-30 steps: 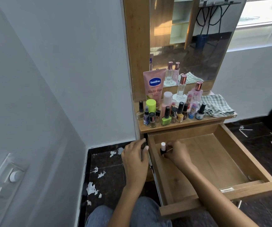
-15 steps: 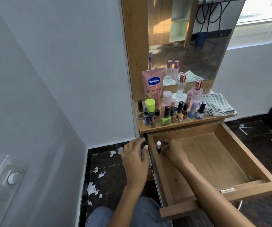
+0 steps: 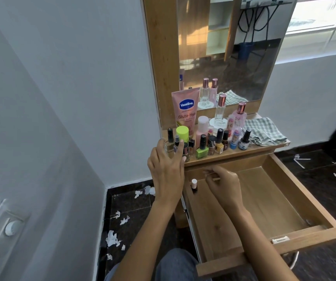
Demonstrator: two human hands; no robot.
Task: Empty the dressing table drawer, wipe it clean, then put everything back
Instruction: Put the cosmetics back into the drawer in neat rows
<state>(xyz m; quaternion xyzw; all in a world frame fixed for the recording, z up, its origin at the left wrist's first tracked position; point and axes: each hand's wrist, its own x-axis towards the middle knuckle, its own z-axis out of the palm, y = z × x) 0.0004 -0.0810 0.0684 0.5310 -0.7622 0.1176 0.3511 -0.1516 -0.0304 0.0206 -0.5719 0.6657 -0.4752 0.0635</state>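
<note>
Drawer (image 3: 264, 201) pulled out, nearly bare. Since a second ago the right hand (image 3: 222, 184) has let go of the white-capped nail polish bottle (image 3: 193, 184), which now stands alone in the drawer's far-left corner; fingers loosely curled just beside it, holding nothing. Left hand (image 3: 167, 169) has risen from the drawer's side to the counter (image 3: 244, 152), fingers spread, fingertips among the small bottles (image 3: 180, 148) at the left end.
</note>
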